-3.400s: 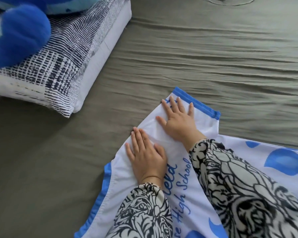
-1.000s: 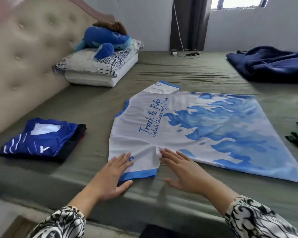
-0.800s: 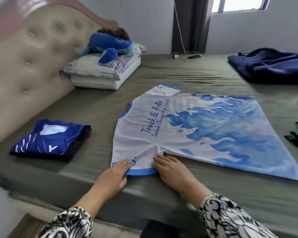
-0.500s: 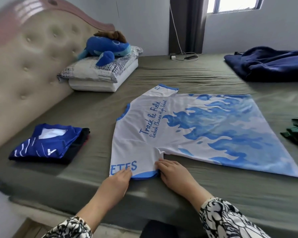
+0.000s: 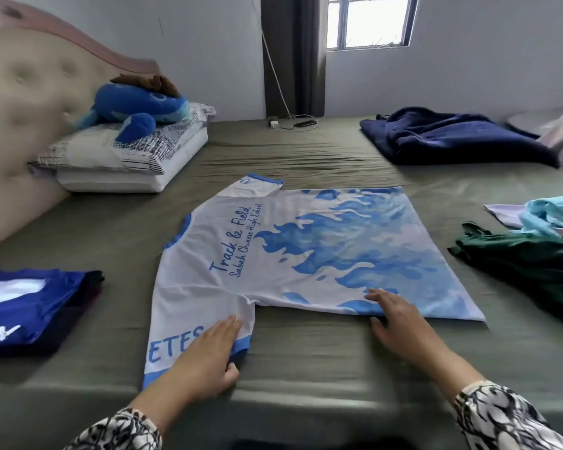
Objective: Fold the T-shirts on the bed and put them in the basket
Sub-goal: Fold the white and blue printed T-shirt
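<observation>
The left hand (image 5: 205,362) lies flat with straight fingers on the near sleeve of the white T-shirt (image 5: 293,251), at 7 o'clock. The right hand (image 5: 394,316), fingers spread, presses the shirt's near edge at 5 o'clock. The smooth, blue-flamed shirt lies spread at the middle of the wrinkled olive bed (image 5: 306,352). Folded blue shirts (image 5: 26,306) sit at 9 o'clock.

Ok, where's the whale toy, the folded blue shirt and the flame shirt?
whale toy (image 5: 137,105): head view, on its blue body.
folded blue shirt (image 5: 30,303): head view, on its top face.
flame shirt (image 5: 338,251): head view, on the blue flame print.
</observation>
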